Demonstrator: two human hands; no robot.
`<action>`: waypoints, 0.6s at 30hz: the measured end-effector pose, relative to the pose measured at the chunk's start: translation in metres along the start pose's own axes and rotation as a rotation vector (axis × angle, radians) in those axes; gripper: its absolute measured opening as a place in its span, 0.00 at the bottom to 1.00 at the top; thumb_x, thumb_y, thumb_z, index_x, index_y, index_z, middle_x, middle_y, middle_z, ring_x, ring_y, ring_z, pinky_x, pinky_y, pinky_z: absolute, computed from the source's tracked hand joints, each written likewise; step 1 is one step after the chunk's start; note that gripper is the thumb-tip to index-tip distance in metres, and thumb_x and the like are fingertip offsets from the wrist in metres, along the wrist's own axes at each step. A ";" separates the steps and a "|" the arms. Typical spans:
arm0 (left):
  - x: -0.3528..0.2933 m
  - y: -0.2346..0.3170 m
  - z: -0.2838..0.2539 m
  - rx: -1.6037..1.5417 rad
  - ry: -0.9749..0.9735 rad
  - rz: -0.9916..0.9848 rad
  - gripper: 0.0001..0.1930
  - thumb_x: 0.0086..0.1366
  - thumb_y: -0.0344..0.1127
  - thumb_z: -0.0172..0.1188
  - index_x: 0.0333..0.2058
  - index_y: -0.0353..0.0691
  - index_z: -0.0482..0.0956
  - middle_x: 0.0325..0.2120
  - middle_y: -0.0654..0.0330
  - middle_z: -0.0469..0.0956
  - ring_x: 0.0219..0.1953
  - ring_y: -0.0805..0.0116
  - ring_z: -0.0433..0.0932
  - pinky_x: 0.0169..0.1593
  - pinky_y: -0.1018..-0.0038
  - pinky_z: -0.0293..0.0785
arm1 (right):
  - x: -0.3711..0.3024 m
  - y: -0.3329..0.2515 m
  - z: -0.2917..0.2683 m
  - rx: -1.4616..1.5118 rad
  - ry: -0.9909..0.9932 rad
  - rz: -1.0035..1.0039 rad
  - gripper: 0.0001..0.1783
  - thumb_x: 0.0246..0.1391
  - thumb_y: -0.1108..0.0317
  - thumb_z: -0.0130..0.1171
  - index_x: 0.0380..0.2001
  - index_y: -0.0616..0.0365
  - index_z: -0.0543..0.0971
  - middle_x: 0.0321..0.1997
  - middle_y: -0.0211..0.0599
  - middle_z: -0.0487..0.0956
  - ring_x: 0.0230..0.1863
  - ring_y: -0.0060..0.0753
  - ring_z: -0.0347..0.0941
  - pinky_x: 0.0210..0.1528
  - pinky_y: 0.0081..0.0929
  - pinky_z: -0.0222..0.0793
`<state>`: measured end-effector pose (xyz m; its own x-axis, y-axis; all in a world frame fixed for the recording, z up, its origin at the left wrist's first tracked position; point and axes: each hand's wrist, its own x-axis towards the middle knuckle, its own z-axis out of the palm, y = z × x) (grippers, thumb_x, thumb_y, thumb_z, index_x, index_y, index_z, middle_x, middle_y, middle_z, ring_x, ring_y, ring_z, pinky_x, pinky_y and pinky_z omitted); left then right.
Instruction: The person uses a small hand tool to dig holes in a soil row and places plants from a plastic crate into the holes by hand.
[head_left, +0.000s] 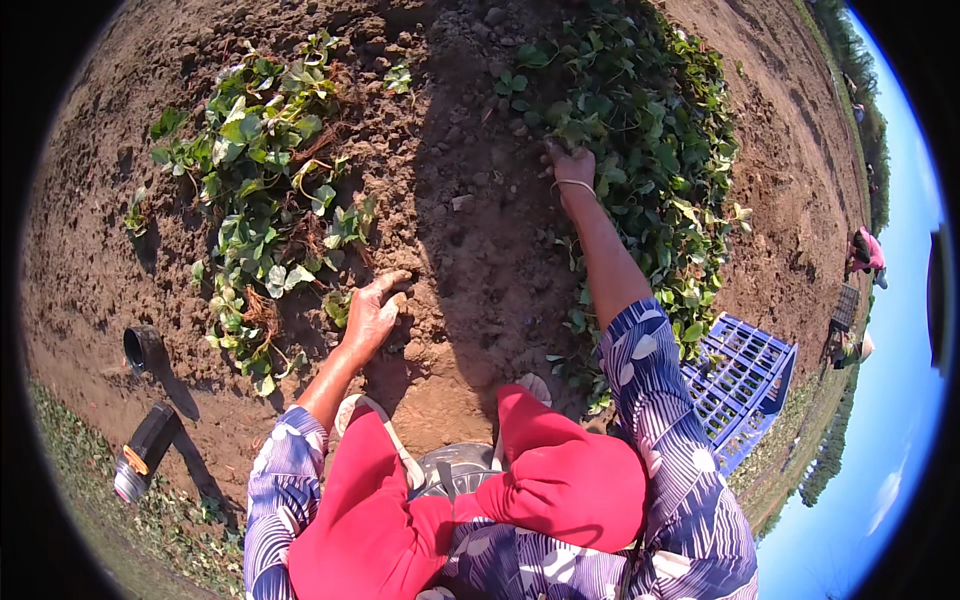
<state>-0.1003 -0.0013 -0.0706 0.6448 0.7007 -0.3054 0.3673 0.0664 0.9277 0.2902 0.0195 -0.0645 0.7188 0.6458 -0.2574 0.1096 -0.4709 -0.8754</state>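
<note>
My left hand (372, 312) hovers just over the loose soil, its thumb and fingers apart and nothing in them. Beside it lies a heap of pulled-up strawberry plants (265, 235), some with brown roots showing. My right hand (571, 172) reaches to the shaded left edge of a dense green pile of strawberry plants (650, 130). Its fingers are curled at the leaves and appear to close on a strawberry plant; the fingertips are partly hidden.
A blue plastic crate (742, 375) stands right of my right arm. On the left are a black pot (141, 349) and a dark bottle-like container (147, 440) with an orange part. Between my legs is a dark rounded seat (458, 462). Other people (866, 252) work far right.
</note>
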 end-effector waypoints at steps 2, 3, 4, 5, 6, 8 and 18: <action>0.000 0.015 0.001 -0.097 0.019 -0.083 0.17 0.61 0.24 0.54 0.50 0.35 0.74 0.41 0.61 0.79 0.36 0.78 0.75 0.28 0.81 0.74 | -0.001 0.003 -0.003 0.042 0.007 0.043 0.06 0.45 0.72 0.58 0.26 0.64 0.80 0.22 0.38 0.80 0.19 0.27 0.75 0.21 0.27 0.67; 0.002 0.010 0.001 -0.038 0.041 0.016 0.17 0.61 0.24 0.54 0.49 0.35 0.74 0.41 0.61 0.79 0.35 0.78 0.75 0.27 0.81 0.74 | -0.004 0.006 0.001 0.012 -0.020 0.046 0.06 0.44 0.73 0.58 0.25 0.64 0.80 0.21 0.38 0.80 0.19 0.27 0.75 0.21 0.26 0.67; 0.004 0.006 0.001 0.021 0.064 0.114 0.17 0.61 0.24 0.54 0.49 0.35 0.74 0.41 0.61 0.79 0.34 0.79 0.75 0.27 0.81 0.73 | -0.005 0.008 0.005 -0.019 -0.047 0.049 0.05 0.44 0.73 0.57 0.25 0.64 0.80 0.21 0.38 0.80 0.19 0.27 0.75 0.21 0.26 0.67; 0.003 0.002 0.003 -0.034 0.032 -0.046 0.16 0.61 0.25 0.55 0.48 0.34 0.74 0.41 0.60 0.79 0.33 0.80 0.74 0.26 0.81 0.73 | -0.004 0.009 0.005 -0.084 -0.072 0.043 0.05 0.44 0.74 0.57 0.25 0.64 0.80 0.20 0.38 0.80 0.19 0.26 0.75 0.21 0.25 0.67; 0.000 0.001 0.001 0.001 0.041 -0.034 0.16 0.61 0.25 0.55 0.48 0.34 0.74 0.41 0.61 0.79 0.32 0.80 0.74 0.26 0.80 0.73 | -0.011 -0.003 0.011 -0.144 -0.109 0.045 0.05 0.44 0.75 0.57 0.25 0.63 0.80 0.20 0.37 0.79 0.19 0.25 0.74 0.21 0.25 0.67; -0.001 0.001 0.001 0.061 0.049 0.004 0.16 0.61 0.25 0.55 0.48 0.34 0.74 0.40 0.61 0.79 0.31 0.81 0.73 0.25 0.80 0.73 | -0.018 -0.013 0.015 -0.217 -0.134 0.034 0.05 0.44 0.74 0.57 0.25 0.63 0.80 0.20 0.38 0.79 0.19 0.28 0.75 0.21 0.27 0.68; 0.003 -0.009 0.003 0.104 0.093 0.126 0.16 0.60 0.24 0.55 0.49 0.34 0.74 0.41 0.60 0.79 0.31 0.80 0.74 0.26 0.81 0.72 | -0.010 -0.018 0.028 -0.914 0.022 -0.164 0.13 0.45 0.61 0.59 0.32 0.58 0.80 0.36 0.51 0.80 0.40 0.56 0.76 0.41 0.46 0.73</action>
<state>-0.0998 -0.0014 -0.0810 0.6268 0.7621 -0.1622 0.3579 -0.0967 0.9288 0.2617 0.0380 -0.0574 0.6579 0.7394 -0.1428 0.7031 -0.6711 -0.2352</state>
